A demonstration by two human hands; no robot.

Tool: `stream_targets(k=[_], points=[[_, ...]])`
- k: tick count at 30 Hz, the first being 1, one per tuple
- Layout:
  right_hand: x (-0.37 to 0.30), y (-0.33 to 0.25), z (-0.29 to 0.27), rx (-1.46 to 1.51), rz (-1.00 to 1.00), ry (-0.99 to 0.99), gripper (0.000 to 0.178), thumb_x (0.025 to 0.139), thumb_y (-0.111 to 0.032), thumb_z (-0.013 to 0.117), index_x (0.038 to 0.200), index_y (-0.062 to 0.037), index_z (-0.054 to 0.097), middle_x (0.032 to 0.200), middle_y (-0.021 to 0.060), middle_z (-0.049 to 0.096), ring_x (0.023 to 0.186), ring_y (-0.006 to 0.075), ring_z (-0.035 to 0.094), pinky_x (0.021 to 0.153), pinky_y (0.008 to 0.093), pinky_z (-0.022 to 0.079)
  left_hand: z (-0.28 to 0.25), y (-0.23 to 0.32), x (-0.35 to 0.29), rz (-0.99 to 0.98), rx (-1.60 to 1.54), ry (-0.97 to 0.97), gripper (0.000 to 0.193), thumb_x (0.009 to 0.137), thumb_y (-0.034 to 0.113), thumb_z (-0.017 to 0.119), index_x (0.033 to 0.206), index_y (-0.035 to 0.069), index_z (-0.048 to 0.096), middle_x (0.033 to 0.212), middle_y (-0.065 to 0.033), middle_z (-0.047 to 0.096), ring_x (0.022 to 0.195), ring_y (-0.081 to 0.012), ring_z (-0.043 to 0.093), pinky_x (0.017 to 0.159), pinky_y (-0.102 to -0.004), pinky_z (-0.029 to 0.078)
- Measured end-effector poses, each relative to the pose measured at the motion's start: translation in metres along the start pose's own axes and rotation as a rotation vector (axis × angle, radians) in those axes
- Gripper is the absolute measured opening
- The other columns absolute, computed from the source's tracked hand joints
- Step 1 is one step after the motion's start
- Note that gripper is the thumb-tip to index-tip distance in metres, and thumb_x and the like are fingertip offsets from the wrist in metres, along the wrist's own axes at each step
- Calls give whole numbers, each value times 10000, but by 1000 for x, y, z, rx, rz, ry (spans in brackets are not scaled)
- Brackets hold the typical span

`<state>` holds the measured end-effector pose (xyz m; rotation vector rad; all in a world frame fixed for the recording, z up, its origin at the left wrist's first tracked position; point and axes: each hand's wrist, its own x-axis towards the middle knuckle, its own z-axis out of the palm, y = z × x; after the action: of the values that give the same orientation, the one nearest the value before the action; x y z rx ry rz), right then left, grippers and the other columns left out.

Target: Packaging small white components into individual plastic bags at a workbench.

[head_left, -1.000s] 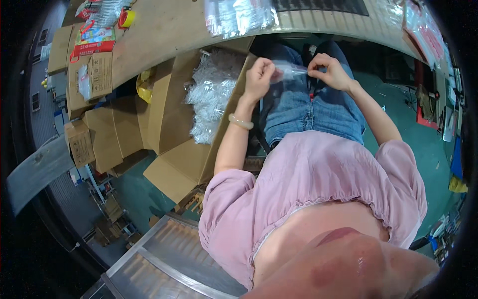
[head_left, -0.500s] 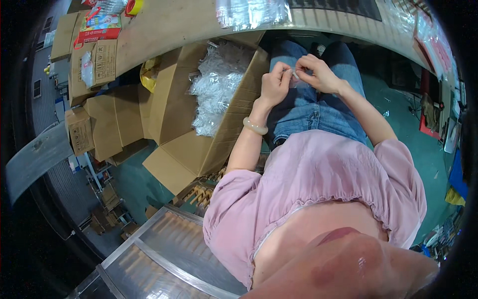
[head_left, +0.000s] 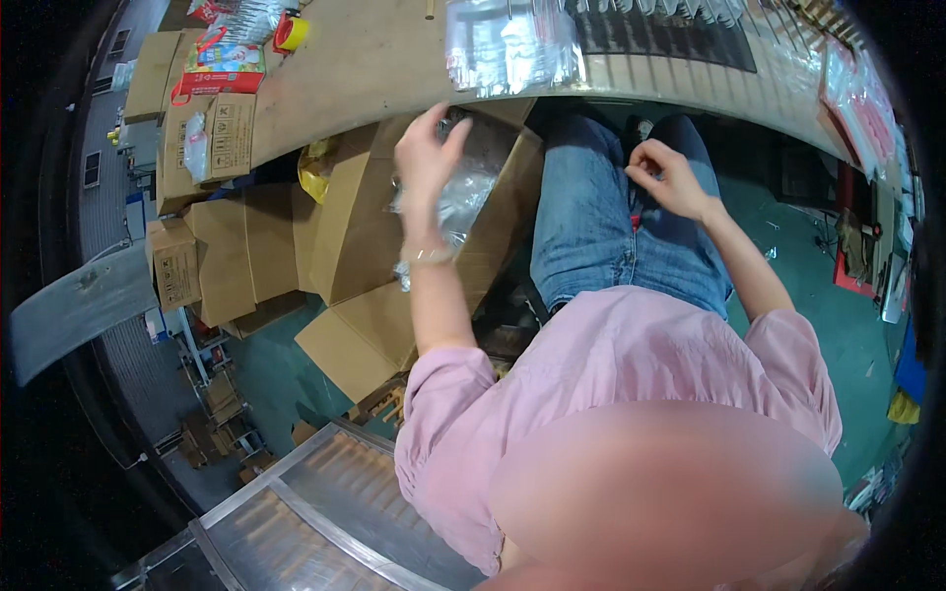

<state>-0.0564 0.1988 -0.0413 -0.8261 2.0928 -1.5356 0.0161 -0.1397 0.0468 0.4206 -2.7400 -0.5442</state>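
My left hand [head_left: 426, 163] is over a large open cardboard box [head_left: 347, 231] to the left of my legs. Its thumb and fingers are apart and nothing shows between them. Inside the box lies a heap of clear plastic bags [head_left: 465, 202] with pale contents, partly covered by my left hand and forearm. Above my jeans [head_left: 583, 227], my right hand [head_left: 670, 179] has its fingers curled in toward the thumb. Whatever may be in that pinch is hidden. A small red spot [head_left: 636, 223] shows on my lap below it.
A worktable [head_left: 365, 74] curves across the far side, bearing a stack of clear bags [head_left: 512, 49], metal pieces [head_left: 680, 8] and a yellow tape roll [head_left: 292, 33]. More cartons [head_left: 222, 256] stand at left. A metal-framed clear panel [head_left: 325, 492] is near my left side.
My left hand has parted from my right and swung left from my lap to over the cardboard box. My right hand has stayed near my lap. The view has shifted slightly.
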Motion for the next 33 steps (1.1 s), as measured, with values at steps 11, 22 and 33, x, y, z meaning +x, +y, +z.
stream_targets(k=[11, 22, 33], points=[[1, -10, 15, -8, -18, -42, 94, 852, -92, 641, 848, -14, 589, 773, 0, 535, 683, 58, 493, 608, 224, 418, 111, 17, 115, 89, 23, 215, 170, 758, 272, 649, 811, 138, 739, 781, -142, 654, 774, -318, 624, 706, -419, 486], [52, -20, 37, 228, 272, 64, 135, 853, -116, 651, 878, 17, 654, 762, -16, 616, 728, 38, 529, 650, 203, 436, 66, 78, -62, 494, -24, 125, 144, 719, 63, 697, 860, 72, 674, 796, -70, 612, 712, -266, 578, 642, -373, 472], [33, -32, -4, 250, 160, -156, 187, 864, -163, 642, 806, 15, 649, 714, 10, 627, 681, 59, 552, 619, 227, 448, 92, 123, -70, -109, -814, -240, 146, 797, 55, 690, 930, 3, 660, 774, -53, 653, 662, -125, 574, 625, -277, 467]])
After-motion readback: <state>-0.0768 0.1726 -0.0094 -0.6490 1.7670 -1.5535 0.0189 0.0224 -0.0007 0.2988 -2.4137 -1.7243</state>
